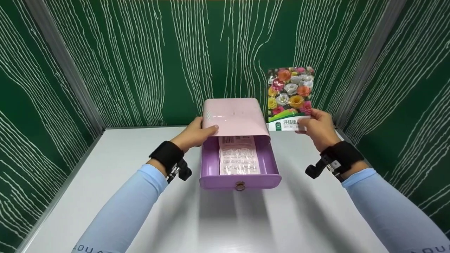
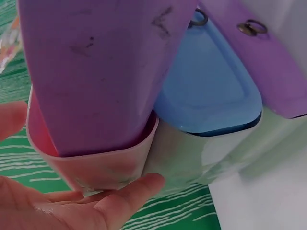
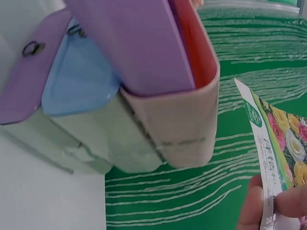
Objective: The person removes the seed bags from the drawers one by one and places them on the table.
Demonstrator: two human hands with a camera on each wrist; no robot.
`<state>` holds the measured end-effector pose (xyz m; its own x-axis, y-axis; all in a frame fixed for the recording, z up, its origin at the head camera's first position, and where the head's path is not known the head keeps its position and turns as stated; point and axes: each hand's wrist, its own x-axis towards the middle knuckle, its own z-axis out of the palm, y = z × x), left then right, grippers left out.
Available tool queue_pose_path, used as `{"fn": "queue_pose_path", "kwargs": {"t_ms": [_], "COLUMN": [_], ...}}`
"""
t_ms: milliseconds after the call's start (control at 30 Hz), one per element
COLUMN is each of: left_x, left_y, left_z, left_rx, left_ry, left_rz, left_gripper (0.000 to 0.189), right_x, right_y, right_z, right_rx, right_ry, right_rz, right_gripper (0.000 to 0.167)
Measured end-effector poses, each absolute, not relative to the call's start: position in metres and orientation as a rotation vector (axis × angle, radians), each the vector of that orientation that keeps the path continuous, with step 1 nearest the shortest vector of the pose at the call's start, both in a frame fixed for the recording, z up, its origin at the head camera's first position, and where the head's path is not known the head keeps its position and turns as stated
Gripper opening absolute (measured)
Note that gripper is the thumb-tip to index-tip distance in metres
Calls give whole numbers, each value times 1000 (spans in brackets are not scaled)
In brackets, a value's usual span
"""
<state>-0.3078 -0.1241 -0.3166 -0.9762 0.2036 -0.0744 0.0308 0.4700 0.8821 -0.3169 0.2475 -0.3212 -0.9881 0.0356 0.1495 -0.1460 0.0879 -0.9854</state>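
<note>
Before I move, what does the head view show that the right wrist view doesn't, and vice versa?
Only the head view shows the printed packet inside the open drawer. Only the right wrist view shows the blue drawer and lower purple drawer beneath. Both show the open drawer, its pink casing, and the right hand pinching the flower packet.

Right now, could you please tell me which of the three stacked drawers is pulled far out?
The top purple drawer, extending from its pink casing; the blue drawer below and the bottom purple drawer look nearly closed.
</note>
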Motion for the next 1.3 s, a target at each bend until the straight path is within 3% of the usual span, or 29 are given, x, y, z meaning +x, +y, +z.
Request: {"fn": "queue_pose_path", "kwargs": {"t_ms": [400,767,1100,1300], "left_x": [-313,-313,-313,-314], "left_y": [-124,-118,-116,-117], "left_z": [-325,-328,-331,-331], "left_rx": [187,172,160,149], "left_ry": [2597,2583,2580,2592], "left_rz": [1568,1675,1703,1683], "left_gripper": [71,66,69,72], "right_x": [-344,-361,-369,-373], "right_y": [260,258,257,257], "right_z": [-365,-400,-424,-441], "right_rx": [-119,-187,-181,-213], "right_ry": [-2316,-2414,-2560,-2661], "right_rz": [1869,1835,1811,1758], "right_gripper": [57,42,61,58]}}
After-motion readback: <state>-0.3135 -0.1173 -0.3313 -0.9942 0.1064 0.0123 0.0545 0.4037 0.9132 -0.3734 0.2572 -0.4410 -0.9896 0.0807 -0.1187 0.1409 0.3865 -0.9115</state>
